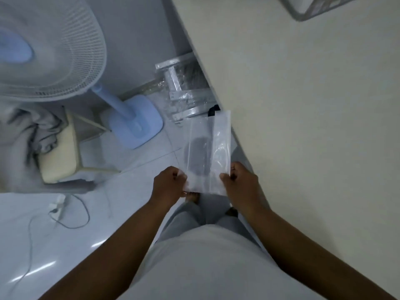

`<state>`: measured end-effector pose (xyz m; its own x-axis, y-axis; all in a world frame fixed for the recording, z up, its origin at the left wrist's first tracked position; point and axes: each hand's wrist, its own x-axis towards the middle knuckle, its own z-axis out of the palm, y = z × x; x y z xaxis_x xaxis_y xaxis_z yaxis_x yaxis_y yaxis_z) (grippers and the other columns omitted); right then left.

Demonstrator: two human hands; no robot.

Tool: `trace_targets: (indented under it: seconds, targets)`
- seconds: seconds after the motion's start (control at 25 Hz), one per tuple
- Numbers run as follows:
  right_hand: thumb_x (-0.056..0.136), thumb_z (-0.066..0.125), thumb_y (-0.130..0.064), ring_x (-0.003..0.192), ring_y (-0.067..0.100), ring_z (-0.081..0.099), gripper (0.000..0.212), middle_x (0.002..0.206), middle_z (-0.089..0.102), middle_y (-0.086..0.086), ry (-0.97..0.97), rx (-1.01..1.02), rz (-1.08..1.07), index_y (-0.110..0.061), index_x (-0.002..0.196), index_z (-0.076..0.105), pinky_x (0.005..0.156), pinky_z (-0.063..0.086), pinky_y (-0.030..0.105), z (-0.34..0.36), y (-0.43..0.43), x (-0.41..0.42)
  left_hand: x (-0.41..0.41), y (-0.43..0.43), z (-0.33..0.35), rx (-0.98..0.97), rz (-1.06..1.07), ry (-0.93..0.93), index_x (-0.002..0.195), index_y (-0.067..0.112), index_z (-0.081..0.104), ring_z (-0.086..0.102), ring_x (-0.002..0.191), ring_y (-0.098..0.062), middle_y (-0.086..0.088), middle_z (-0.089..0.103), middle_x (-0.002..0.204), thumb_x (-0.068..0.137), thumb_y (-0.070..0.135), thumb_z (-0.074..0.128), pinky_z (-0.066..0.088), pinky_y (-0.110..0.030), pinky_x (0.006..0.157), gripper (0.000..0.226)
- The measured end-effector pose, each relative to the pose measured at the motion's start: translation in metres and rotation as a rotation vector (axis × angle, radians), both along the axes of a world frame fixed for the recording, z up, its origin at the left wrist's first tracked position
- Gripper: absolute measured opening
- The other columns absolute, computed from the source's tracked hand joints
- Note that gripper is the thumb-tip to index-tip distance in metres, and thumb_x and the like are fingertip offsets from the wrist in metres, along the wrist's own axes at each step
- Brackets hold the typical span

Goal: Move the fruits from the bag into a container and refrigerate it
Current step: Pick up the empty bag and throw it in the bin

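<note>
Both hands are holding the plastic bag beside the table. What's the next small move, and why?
Probably swing the bag right, over the table. The left hand and right hand pinch its near edge, and it is held over the floor, where anything spilled would fall.

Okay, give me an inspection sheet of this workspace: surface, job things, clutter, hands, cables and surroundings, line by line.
Surface: pale table; a wire basket stands at its far edge.
Job's things: clear plastic bag held above the floor beside the table edge; a dark shape shows through it, inside or behind cannot tell. Fruit, container: nothing seen.
Clutter: plastic-wrapped bundle under the table; cloth heaped on a stool.
Hands: left hand and right hand each pinch a near corner of the bag.
Cables: power strip with a cable looping over the floor.
Surroundings: standing fan; glossy tiled floor.
</note>
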<state>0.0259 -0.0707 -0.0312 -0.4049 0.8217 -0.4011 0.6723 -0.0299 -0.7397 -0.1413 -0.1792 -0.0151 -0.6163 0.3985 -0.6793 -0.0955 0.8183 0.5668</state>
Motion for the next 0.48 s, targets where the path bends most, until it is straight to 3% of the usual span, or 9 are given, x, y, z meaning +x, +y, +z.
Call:
trace_targets:
  seconds: [0.12, 0.28, 0.48]
  targets:
    - [0.083, 0.064, -0.023, 0.055, 0.001, 0.05, 0.013, 0.063, 0.059, -0.006, -0.069, -0.091, 0.046, -0.019, 0.073, 0.055, 0.051, 0.037, 0.008, -0.041, -0.017, -0.019, -0.011, -0.029, -0.044, -0.059, 0.065, -0.052, 0.089, 0.008, 0.066, 0.073, 0.078, -0.032, -0.017, 0.073, 0.091, 0.088, 0.015, 0.058, 0.062, -0.047, 0.074, 0.011]
    - [0.083, 0.063, -0.021, 0.063, 0.005, 0.054, 0.002, 0.069, 0.059, -0.01, -0.226, -0.247, -0.009, -0.02, 0.082, 0.061, 0.055, 0.038, 0.014, -0.123, -0.029, -0.039, -0.028, -0.044, -0.132, -0.194, 0.069, -0.168, 0.09, 0.007, 0.067, 0.072, 0.085, -0.036, -0.019, 0.072, 0.098, 0.088, 0.01, 0.059, 0.06, -0.049, 0.08, 0.009]
    - [0.08, 0.052, -0.01, 0.074, 0.015, 0.059, 0.02, 0.084, 0.065, -0.003, -0.41, -0.369, -0.067, -0.014, 0.092, 0.068, 0.061, 0.043, 0.021, -0.247, -0.024, -0.065, -0.048, -0.031, -0.252, -0.269, 0.043, -0.251, 0.077, 0.015, 0.068, 0.072, 0.085, -0.035, -0.018, 0.074, 0.091, 0.08, 0.005, 0.063, 0.06, -0.047, 0.082, 0.011]
